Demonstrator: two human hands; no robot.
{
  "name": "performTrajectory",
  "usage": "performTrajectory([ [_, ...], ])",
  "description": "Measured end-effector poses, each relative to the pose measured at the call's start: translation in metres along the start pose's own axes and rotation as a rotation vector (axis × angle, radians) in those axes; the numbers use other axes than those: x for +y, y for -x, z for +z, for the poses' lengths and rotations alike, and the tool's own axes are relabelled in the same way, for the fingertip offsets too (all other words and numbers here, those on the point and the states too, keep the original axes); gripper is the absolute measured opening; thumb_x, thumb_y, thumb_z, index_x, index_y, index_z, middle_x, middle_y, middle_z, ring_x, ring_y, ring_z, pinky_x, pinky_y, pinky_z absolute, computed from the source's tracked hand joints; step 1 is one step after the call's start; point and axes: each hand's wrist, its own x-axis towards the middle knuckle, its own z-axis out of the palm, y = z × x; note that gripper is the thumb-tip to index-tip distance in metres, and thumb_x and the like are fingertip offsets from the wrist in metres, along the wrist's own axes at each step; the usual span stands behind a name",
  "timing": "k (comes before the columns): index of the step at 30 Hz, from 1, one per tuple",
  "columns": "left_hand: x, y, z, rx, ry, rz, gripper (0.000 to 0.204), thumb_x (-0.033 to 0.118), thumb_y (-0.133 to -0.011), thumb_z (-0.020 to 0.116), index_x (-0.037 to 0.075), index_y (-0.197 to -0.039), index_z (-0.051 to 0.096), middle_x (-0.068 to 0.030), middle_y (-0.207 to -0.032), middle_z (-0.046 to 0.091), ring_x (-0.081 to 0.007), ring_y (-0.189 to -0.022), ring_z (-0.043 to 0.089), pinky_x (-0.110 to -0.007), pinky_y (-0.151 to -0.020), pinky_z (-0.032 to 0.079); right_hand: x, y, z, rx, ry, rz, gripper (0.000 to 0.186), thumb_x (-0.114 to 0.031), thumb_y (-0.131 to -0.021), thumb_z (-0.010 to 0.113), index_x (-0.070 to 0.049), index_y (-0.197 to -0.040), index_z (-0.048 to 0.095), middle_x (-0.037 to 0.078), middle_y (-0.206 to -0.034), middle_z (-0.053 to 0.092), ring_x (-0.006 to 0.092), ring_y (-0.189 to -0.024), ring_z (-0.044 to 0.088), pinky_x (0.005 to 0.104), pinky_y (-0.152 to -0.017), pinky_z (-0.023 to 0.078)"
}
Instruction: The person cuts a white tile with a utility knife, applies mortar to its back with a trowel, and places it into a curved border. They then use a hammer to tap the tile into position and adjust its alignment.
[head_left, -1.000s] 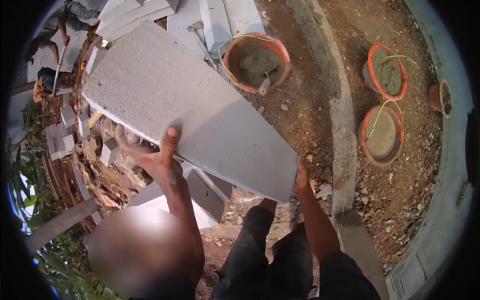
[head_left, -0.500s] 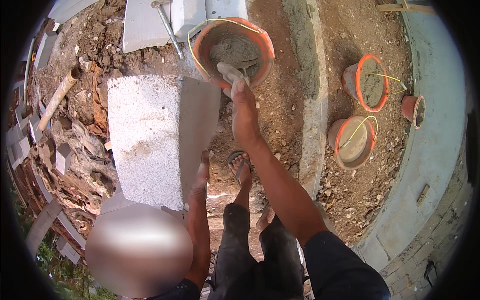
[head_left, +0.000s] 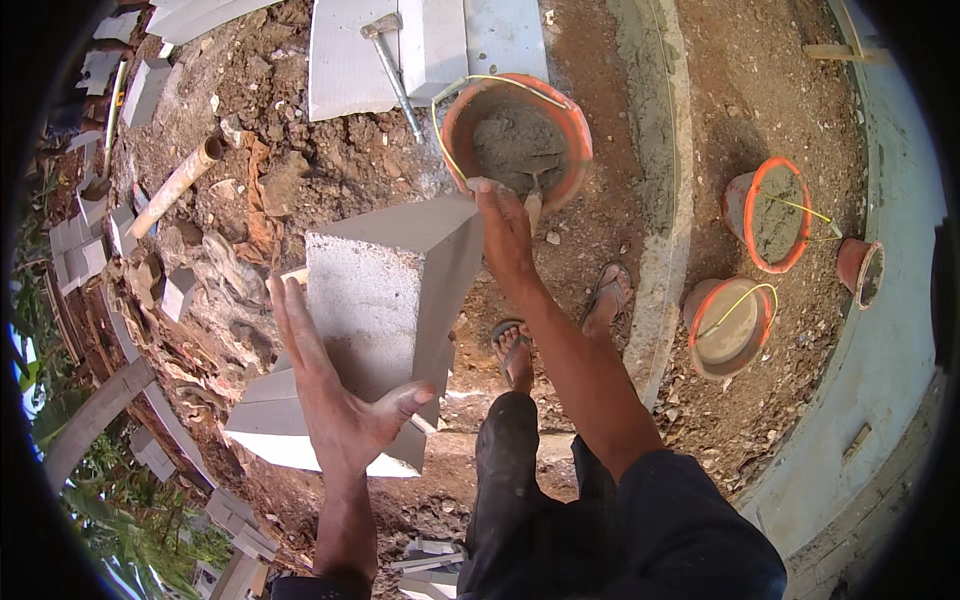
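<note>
Head view: from my distant seat I place everything by the mortar bucket point(head_left: 577, 130), orange-rimmed with a yellow handle.
Pale block point(head_left: 385, 275): below and left of the mortar bucket, its far end reaching near the rim, its speckled end facing me.
Left hand point(head_left: 350, 410): I have it spread wide, thumb out, in front of that speckled end, lower left of the bucket; whether the palm touches, I cannot tell.
Right hand point(head_left: 510, 240): just below the bucket, along the block's right side near the far end; how firmly it holds, I cannot tell.
Lower blocks point(head_left: 270, 410): farther down-left from the bucket, partly hidden by the left hand.
Trowel point(head_left: 534, 203): inside the bucket.
Hammer point(head_left: 396, 82): left of the bucket, its head over a white slab point(head_left: 345, 65).
</note>
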Motion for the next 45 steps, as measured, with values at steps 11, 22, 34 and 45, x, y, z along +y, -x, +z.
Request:
performTrajectory([
  [11,0.011,0.002,0.026,-0.057,-0.126,0.049,0.111,0.035,-0.060,0.083,0.004,-0.152,0.029,-0.0320,-0.150,0.025,-0.0498,-0.138,0.029,-0.058,-0.110,0.028,0.079,-0.058,-0.059,-0.008,0.675,0.433,0.082,-0.018,-0.079,0.069,0.012,-0.140,0.022,0.038,-0.130,0.041,0.0477,-0.115,0.054,0.0498,-0.095,0.047],
  [22,-0.001,0.005,0.027,-0.035,-0.049,0.067,0.101,0.057,-0.078,0.073,0.002,-0.151,0.029,-0.0308,-0.151,0.020,-0.0474,-0.142,0.022,-0.062,-0.112,0.026,0.072,0.051,-0.143,-0.194,0.754,0.373,0.066,-0.026,-0.072,0.069,0.006,-0.126,0.049,0.026,-0.088,0.068,0.0424,-0.079,0.069,0.0462,-0.071,0.056],
  [34,-0.003,-0.003,0.033,-0.084,-0.040,0.076,0.099,0.048,-0.080,0.072,0.004,-0.153,0.022,-0.0227,-0.154,0.016,-0.0401,-0.147,0.014,-0.061,-0.118,0.017,0.113,0.061,-0.165,-0.108,0.489,0.655,0.059,-0.045,-0.072,0.079,-0.001,-0.110,0.065,0.021,-0.091,0.071,0.0350,-0.085,0.070,0.0415,-0.077,0.055],
  [45,-0.007,-0.003,0.027,-0.089,-0.075,0.133,0.098,0.049,-0.083,0.070,0.001,-0.152,0.019,-0.0234,-0.155,0.019,-0.0392,-0.146,0.016,-0.059,-0.119,0.014,0.031,0.267,-0.386,0.651,0.599,0.570,0.054,-0.038,-0.082,0.072,0.004,-0.113,0.059,0.025,-0.094,0.067,0.0421,-0.091,0.066,0.0483,-0.079,0.051],
])
